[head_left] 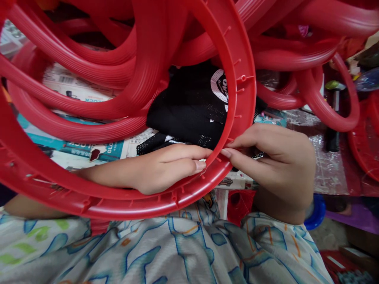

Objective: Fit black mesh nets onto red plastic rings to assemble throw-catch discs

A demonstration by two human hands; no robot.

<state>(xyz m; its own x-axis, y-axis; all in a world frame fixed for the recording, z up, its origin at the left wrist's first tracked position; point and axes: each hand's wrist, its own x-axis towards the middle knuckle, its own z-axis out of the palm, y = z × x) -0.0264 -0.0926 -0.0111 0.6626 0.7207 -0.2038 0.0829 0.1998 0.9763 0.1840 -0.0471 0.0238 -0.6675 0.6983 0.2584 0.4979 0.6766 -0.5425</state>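
A large red plastic ring [174,199], with small pegs and ribs along its hollow channel, stands tilted in front of my lap. My left hand [154,167] reaches through its opening and grips the lower right rim, thumb against the inner wall. From the right, my right hand [272,169] comes over the outer edge with thumb and forefinger pinched at the channel. Whatever lies between those fingertips is too hidden to make out. Black cloth [189,106] with white print lies behind the rim.
Several ribbed red hoops [118,106] are heaped at the back and left. More red tubing [296,55] fills the upper right. A black-handled hammer [333,136] lies at right, beside clear plastic wrap [325,169]. Printed cardboard [74,144] covers the surface below. A blue round object [316,213] sits lower right.
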